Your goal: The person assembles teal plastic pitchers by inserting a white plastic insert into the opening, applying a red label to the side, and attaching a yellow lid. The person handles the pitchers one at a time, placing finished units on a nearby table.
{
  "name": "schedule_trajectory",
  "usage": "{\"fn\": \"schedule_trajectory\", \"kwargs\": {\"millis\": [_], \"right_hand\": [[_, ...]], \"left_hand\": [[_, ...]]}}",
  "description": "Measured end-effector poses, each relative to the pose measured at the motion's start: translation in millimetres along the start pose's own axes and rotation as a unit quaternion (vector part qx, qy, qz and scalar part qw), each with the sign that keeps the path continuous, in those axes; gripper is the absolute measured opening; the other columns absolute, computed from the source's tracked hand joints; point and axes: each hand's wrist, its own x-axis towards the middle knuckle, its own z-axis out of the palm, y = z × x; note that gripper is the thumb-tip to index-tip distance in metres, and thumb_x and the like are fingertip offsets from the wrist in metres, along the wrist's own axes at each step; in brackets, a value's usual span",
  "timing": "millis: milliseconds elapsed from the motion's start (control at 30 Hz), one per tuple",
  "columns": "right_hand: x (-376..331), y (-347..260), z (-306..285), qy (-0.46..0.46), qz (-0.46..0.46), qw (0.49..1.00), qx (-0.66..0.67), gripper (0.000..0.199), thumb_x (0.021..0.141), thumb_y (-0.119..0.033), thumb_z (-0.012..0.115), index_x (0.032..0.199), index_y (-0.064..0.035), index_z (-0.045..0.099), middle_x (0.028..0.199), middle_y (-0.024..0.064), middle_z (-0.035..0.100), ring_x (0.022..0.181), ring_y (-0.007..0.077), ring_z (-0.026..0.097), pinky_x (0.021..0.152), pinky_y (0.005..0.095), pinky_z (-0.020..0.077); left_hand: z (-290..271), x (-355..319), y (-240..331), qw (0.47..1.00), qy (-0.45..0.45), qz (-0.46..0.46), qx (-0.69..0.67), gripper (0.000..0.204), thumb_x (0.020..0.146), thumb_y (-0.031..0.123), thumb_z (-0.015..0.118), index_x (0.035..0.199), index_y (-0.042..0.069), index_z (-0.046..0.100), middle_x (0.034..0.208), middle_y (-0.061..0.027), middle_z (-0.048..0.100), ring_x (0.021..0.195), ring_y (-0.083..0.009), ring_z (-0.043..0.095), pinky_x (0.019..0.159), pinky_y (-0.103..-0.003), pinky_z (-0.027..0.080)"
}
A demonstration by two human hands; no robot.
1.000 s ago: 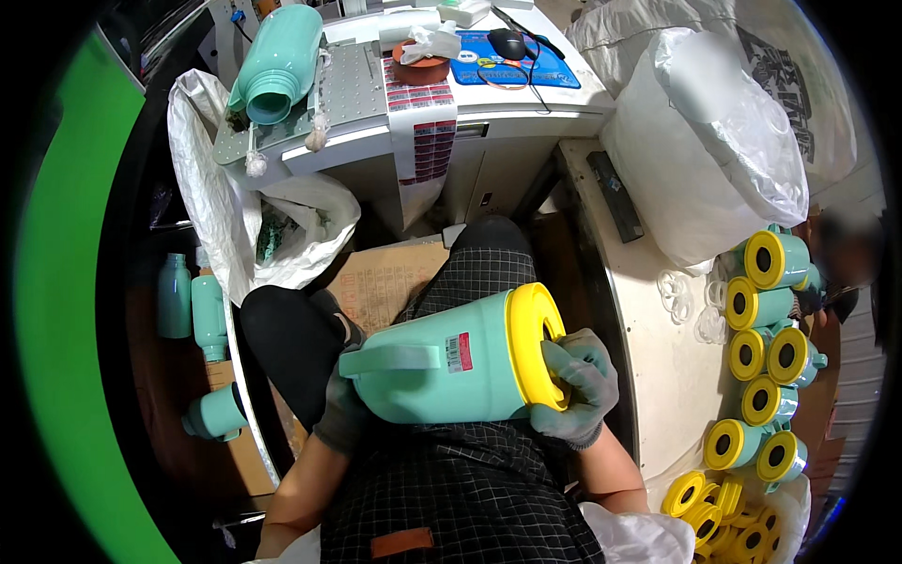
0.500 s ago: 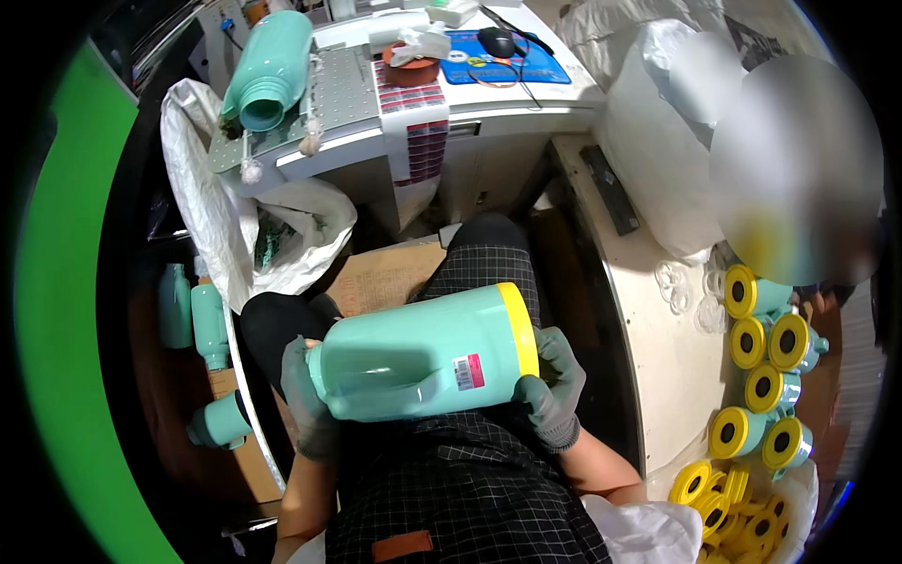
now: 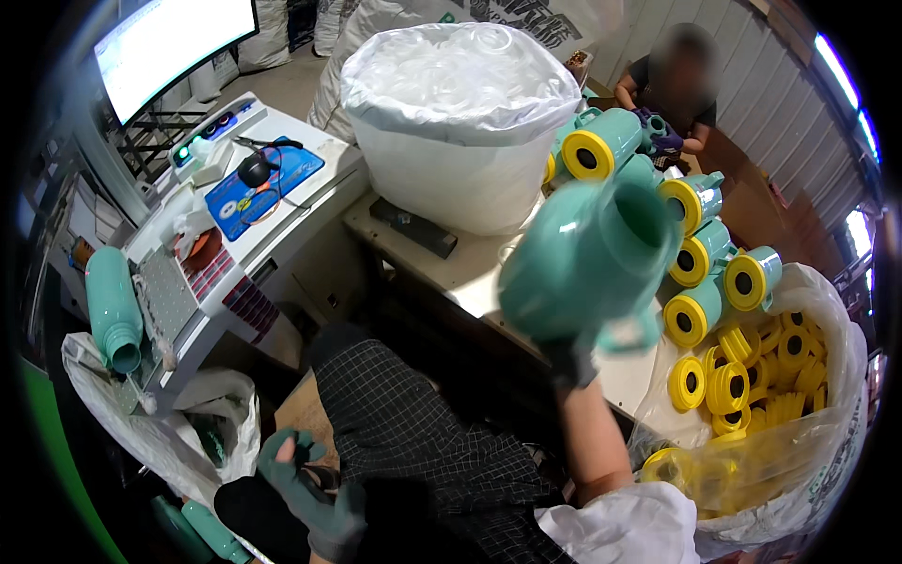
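My gloved right hand point(image 3: 569, 363) holds up a turquoise plastic jug point(image 3: 564, 254), blurred by motion, over the bench at my right. The jug's open mouth faces up and to the right, and a handle loop shows low on its side. Most of my right fingers are hidden behind the jug. Over my lap, my gloved left hand point(image 3: 315, 493) is empty with its fingers apart. Just beyond the raised jug lie several turquoise jugs with yellow bases point(image 3: 691, 261), stacked on their sides with the bases toward me.
A clear bag of yellow ring-shaped parts point(image 3: 728, 385) stands at the right. A white sack of clear rings point(image 3: 451, 141) sits on the bench point(image 3: 474, 274). On the left desk are a mouse point(image 3: 254, 169) and another turquoise bottle point(image 3: 113, 305). A co-worker point(image 3: 681, 85) handles a jug at the back.
The view has turned right. The jug has gone from both hands over my lap to my right hand above the bench. My left hand has let go of it.
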Motion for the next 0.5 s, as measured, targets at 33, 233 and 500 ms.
{"fn": "schedule_trajectory", "kwargs": {"millis": [33,233,500], "right_hand": [[21.9,-30.2,-6.8,0.001,-0.082,0.996,-0.018,0.057,0.106,-0.049,0.051,0.148,-0.0102,0.052,0.145,0.0126,0.059,0.132,0.0311,0.056,0.111,0.0508,0.0489],[187.8,-184.6,22.4,0.142,-0.184,0.969,0.081,0.058,0.099,-0.047,0.042,0.142,-0.0104,0.059,0.14,0.0151,0.064,0.128,0.034,0.064,0.11,0.0536,0.0515],[200.8,-52.6,62.4,-0.107,-0.188,0.947,-0.239,0.035,0.102,-0.015,0.059,0.137,-0.0067,0.058,0.112,0.0058,0.064,0.1,0.0199,0.062,0.093,0.0351,0.0542]], "left_hand": [[-0.9,-0.5,-7.4,0.997,-0.047,-0.053,-0.003,0.068,0.08,0.006,0.062,0.146,0.002,0.045,0.135,-0.0128,0.045,0.114,-0.023,0.053,0.098,-0.037,0.048],[21.2,-2.2,-18.2,0.98,-0.103,-0.169,-0.01,0.056,0.081,-0.003,0.061,0.136,-0.001,0.05,0.127,-0.0108,0.048,0.105,-0.0184,0.052,0.091,-0.033,0.048],[-32.0,-40.9,-44.6,0.989,0.013,-0.128,0.077,0.047,0.095,-0.006,0.06,0.139,0.004,0.049,0.114,-0.0061,0.052,0.096,-0.0121,0.054,0.082,-0.028,0.05]]}}
